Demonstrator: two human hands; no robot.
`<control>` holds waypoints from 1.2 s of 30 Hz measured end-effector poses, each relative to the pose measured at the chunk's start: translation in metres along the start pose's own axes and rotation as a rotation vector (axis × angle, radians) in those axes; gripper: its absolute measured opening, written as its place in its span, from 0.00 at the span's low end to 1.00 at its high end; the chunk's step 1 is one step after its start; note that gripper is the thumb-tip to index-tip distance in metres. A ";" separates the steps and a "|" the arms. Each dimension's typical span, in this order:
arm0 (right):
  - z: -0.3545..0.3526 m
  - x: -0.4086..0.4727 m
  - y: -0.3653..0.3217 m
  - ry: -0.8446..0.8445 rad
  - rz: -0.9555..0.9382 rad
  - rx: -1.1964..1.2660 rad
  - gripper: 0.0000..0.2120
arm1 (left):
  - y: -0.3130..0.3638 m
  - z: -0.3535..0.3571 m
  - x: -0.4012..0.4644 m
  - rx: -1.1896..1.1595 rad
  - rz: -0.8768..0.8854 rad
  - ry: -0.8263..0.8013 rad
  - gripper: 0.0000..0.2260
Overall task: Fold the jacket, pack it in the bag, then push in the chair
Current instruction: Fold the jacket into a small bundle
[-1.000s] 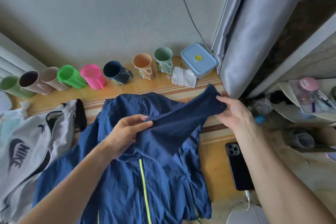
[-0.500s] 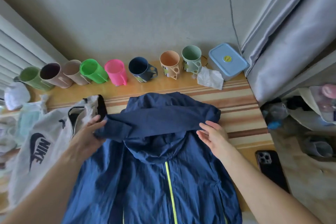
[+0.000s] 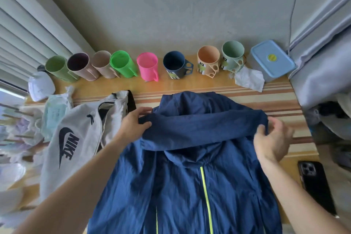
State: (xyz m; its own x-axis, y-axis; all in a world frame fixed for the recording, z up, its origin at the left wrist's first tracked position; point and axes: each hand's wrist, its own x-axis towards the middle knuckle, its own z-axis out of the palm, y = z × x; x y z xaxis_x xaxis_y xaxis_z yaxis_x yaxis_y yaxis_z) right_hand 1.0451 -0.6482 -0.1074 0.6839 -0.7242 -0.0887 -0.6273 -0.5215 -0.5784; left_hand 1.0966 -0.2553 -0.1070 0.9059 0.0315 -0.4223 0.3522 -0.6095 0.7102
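Observation:
A navy blue jacket (image 3: 190,186) with a yellow-green zipper lies front-up on the wooden table (image 3: 275,97). One sleeve is folded straight across the chest, just above the hood. My left hand (image 3: 135,126) pinches the cuff end of that sleeve at the jacket's left shoulder. My right hand (image 3: 273,138) grips the fold of the sleeve at the right shoulder. A grey bag (image 3: 79,138) with a dark logo lies to the left of the jacket, its zipper partly undone. No chair is in view.
A row of several coloured cups (image 3: 147,65) stands along the wall, with a blue lidded box (image 3: 272,60) and a crumpled tissue (image 3: 249,79) at its right end. A black phone (image 3: 315,182) lies at the right edge. Packets and plastic clutter (image 3: 55,114) crowd the left side.
The sleeve, first held up in the air, has been laid flat across the chest. My left hand stayed at the cuff; my right hand slid outward to the right shoulder fold.

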 end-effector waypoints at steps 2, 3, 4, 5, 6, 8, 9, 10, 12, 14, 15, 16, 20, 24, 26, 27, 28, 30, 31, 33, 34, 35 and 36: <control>0.013 -0.018 -0.010 -0.074 -0.442 -0.005 0.14 | -0.003 0.012 -0.004 -0.019 0.008 0.050 0.19; 0.024 -0.025 -0.013 -0.148 -0.602 -0.016 0.15 | -0.004 0.017 -0.006 -0.037 0.001 0.056 0.17; 0.035 -0.030 -0.015 -0.214 -0.697 -0.036 0.15 | -0.005 0.022 -0.009 -0.046 -0.004 0.056 0.15; 0.043 -0.031 -0.018 -0.272 -0.740 -0.047 0.16 | -0.006 0.025 -0.011 -0.046 -0.012 0.057 0.14; 0.049 -0.028 -0.022 -0.326 -0.743 -0.058 0.18 | -0.006 0.024 -0.013 -0.041 -0.011 0.061 0.14; 0.051 -0.010 -0.032 -0.453 -0.674 -0.141 0.21 | -0.004 0.016 -0.019 -0.014 0.044 0.063 0.14; 0.047 0.003 -0.037 -0.541 -0.637 -0.236 0.22 | -0.002 0.009 -0.023 -0.011 0.091 0.052 0.15; 0.040 0.015 -0.043 -0.633 -0.621 -0.335 0.23 | 0.002 0.002 -0.028 -0.019 0.138 0.035 0.17; 0.021 0.034 -0.051 -0.844 -0.560 -0.368 0.19 | 0.012 -0.014 -0.040 -0.035 0.258 -0.006 0.18; 0.006 0.046 -0.059 -0.993 -0.485 -0.317 0.11 | 0.022 -0.026 -0.052 -0.028 0.385 -0.046 0.20; 0.003 0.052 -0.060 -1.034 -0.491 -0.355 0.12 | 0.024 -0.031 -0.058 -0.026 0.425 -0.072 0.20; 0.003 0.058 -0.059 -1.064 -0.523 -0.448 0.12 | 0.027 -0.034 -0.063 -0.026 0.445 -0.097 0.20; 0.007 0.071 -0.054 -1.174 -0.574 -0.743 0.25 | 0.035 -0.045 -0.076 0.037 0.477 -0.135 0.19; 0.004 0.081 -0.051 -1.212 -0.615 -0.864 0.19 | 0.034 -0.051 -0.075 0.038 0.446 -0.134 0.20; 0.001 0.093 -0.045 -1.150 -0.640 -0.842 0.07 | 0.034 -0.052 -0.073 0.029 0.421 -0.137 0.21; -0.002 0.100 -0.042 -1.124 -0.628 -0.770 0.03 | 0.034 -0.053 -0.072 0.031 0.413 -0.146 0.22; -0.006 0.108 -0.039 -1.095 -0.598 -0.675 0.03 | 0.034 -0.053 -0.071 0.031 0.406 -0.160 0.23; -0.020 0.121 -0.039 -1.039 -0.516 -0.424 0.02 | 0.033 -0.056 -0.070 -0.010 0.374 -0.199 0.24; -0.028 0.125 -0.040 -1.012 -0.469 -0.279 0.04 | 0.033 -0.057 -0.070 -0.060 0.344 -0.217 0.25; -0.044 0.127 -0.041 -0.971 -0.322 -0.017 0.08 | 0.029 -0.057 -0.071 -0.131 0.295 -0.202 0.21; -0.049 0.128 -0.040 -0.963 -0.273 0.070 0.09 | 0.027 -0.056 -0.071 -0.134 0.277 -0.161 0.18; -0.054 0.128 -0.040 -0.967 -0.261 0.121 0.12 | 0.027 -0.054 -0.071 -0.150 0.254 -0.124 0.15; -0.058 0.127 -0.039 -0.987 -0.267 0.141 0.17 | 0.027 -0.051 -0.072 -0.194 0.223 -0.104 0.12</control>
State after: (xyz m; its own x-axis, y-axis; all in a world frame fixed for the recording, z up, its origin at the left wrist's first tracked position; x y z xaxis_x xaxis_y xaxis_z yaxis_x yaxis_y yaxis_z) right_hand 1.1349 -0.7463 -0.0489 0.8356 0.1340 -0.5328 -0.4039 -0.5076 -0.7611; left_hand 1.0525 -0.2332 -0.0287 0.9407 -0.1732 -0.2917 0.1944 -0.4296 0.8819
